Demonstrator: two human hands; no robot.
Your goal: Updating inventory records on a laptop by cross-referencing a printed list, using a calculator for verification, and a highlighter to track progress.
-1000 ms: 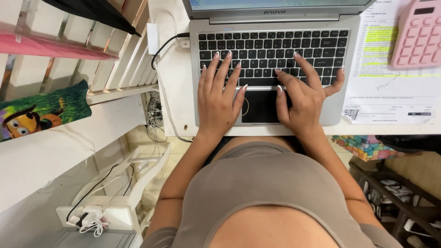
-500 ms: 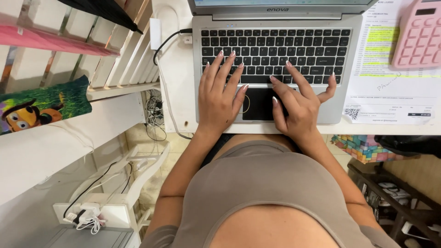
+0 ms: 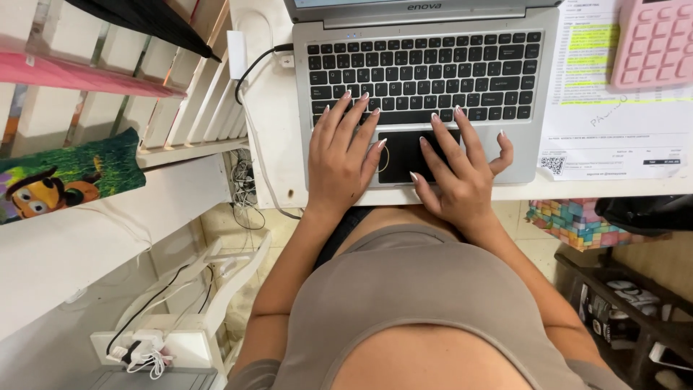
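Laptop (image 3: 426, 94) sits mid-table (image 3: 271, 130), w/ both hands on it. Left hand (image 3: 339, 162) flat, fingers spread, tips on lower keys, gripping nothing. Right hand (image 3: 458, 177) open too, fingers across trackpad (image 3: 401, 155) & bottom key row. Paper (image 3: 613, 130) + pink calculator (image 3: 657, 43) to the right.

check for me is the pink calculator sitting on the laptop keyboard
No, the pink calculator lies on the printed sheet to the right of the laptop.
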